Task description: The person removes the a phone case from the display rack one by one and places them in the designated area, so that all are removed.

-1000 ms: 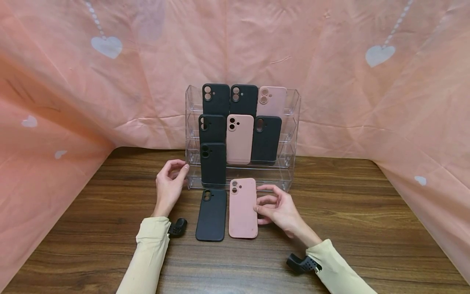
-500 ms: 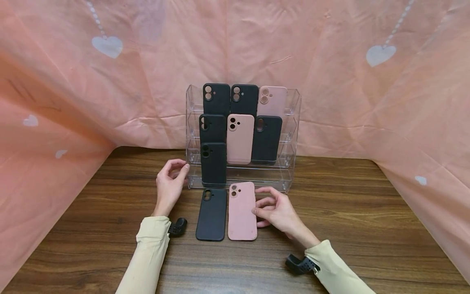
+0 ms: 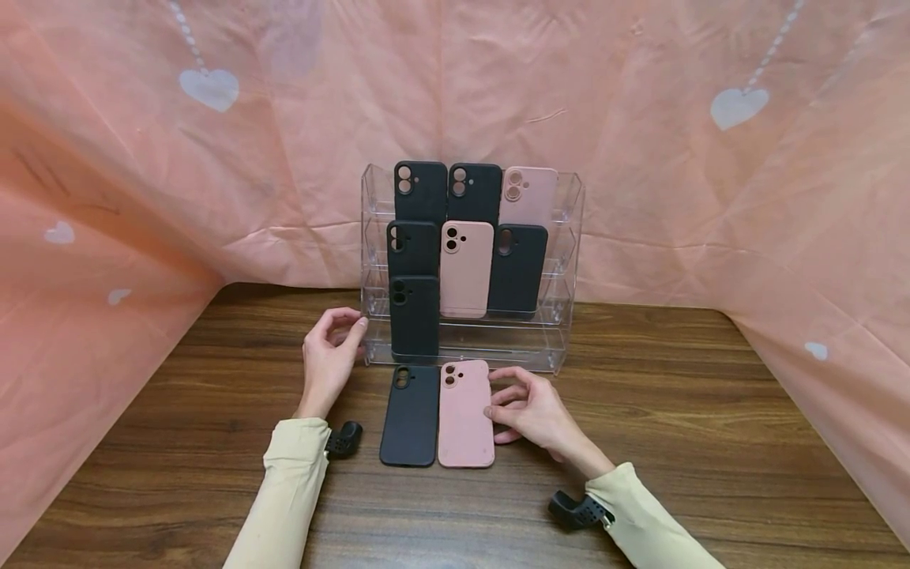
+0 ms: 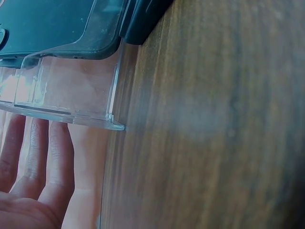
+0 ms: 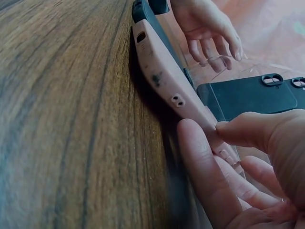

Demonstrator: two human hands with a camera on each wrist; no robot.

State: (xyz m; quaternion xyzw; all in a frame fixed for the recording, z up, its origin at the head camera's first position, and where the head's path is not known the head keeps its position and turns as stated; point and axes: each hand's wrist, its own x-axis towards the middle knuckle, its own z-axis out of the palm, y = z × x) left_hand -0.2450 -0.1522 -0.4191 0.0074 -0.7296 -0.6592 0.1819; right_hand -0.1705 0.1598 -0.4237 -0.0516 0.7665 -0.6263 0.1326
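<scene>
A pink phone case [image 3: 465,415] lies over the wooden table, camera cutouts at its far end. My right hand [image 3: 533,415] pinches its right long edge between thumb and fingers; the right wrist view shows that side edge [image 5: 164,78] up close. Just left of it lies a black phone case [image 3: 410,417]. Behind both stands a clear acrylic tiered stand [image 3: 498,338] holding several black and pink cases. My left hand [image 3: 330,356] rests at the stand's left side, and in the left wrist view its straight fingers [image 4: 57,157] reach the clear wall.
On the stand's lowest tier sits one black case [image 3: 415,320] at the left. A pink case [image 3: 465,269] fills the middle of the tier above. Peach cloth [image 3: 284,158] with white hearts hangs behind and at both sides of the wooden table [image 3: 661,395].
My right hand has drawn the pink case towards me and slightly left, closer beside the black case on the table. My left hand has stayed at the stand.
</scene>
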